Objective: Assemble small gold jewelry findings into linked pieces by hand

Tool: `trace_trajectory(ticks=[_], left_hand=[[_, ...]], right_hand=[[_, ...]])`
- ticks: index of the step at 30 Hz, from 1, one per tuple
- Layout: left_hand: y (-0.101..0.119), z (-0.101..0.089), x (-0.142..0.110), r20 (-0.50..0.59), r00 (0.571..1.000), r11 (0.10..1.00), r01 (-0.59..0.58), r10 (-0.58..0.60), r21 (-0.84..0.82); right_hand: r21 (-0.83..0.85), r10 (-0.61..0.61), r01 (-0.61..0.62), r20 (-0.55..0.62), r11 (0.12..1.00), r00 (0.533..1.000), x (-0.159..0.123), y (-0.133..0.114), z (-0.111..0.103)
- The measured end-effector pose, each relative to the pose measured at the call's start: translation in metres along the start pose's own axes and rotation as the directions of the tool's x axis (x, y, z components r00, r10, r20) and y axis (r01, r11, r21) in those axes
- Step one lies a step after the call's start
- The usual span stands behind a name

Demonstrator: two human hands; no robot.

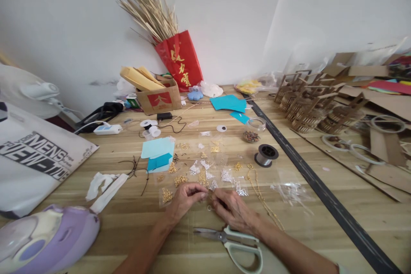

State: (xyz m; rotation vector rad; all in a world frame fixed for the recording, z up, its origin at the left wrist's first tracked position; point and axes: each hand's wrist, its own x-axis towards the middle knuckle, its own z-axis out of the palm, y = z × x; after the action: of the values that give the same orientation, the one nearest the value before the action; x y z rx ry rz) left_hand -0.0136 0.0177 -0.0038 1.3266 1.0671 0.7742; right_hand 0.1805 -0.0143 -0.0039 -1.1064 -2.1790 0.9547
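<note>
1. Left hand (pixel 184 200): positioned at lower centre of the frame, resting on the wooden table (pixel 135 218). Fingers are curled, with the tips pinched together toward the right hand. The pinched item is too small to identify.
2. Right hand (pixel 233 210): positioned just right of the left hand, fingertips meeting those of the left hand. Fingers are bent inward and closed; what they grip cannot be told.
3. Small metal ring (pixel 209 208): lies on the table directly below the point where the fingertips meet, just beside both hands.
4. Scissors (pixel 236 243): lie flat near the bottom edge of the frame, below the right hand. Blades point left; pale green handles sit under the right forearm.
5. Gold chain (pixel 261 197): stretched on the table to the right of the right hand, running diagonally toward the lower right.
6. Clear packets of gold and silver findings (pixel 199 171): spread across the centre of the frame, just above both hands.
7. Spool of wire (pixel 266 155): stands right of centre, above the chain.
8. Turquoise paper (pixel 157 154): lies left of centre, well above the left hand.
9. Red bag (pixel 180 60): stands against the wall at upper centre, holding dried stalks.
10. Purple appliance (pixel 48 239): occupies the lower left corner.
</note>
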Motion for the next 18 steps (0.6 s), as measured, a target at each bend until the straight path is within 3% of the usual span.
trace_trajectory(ticks=[18], left_hand=[[-0.0012, 0.0, 0.0005, 0.002, 1.0, 1.0, -0.003, 0.003, 0.02]], right_hand=[[-0.019, -0.028, 0.028, -0.017, 0.999, 0.999, 0.0008, -0.001, -0.0003]])
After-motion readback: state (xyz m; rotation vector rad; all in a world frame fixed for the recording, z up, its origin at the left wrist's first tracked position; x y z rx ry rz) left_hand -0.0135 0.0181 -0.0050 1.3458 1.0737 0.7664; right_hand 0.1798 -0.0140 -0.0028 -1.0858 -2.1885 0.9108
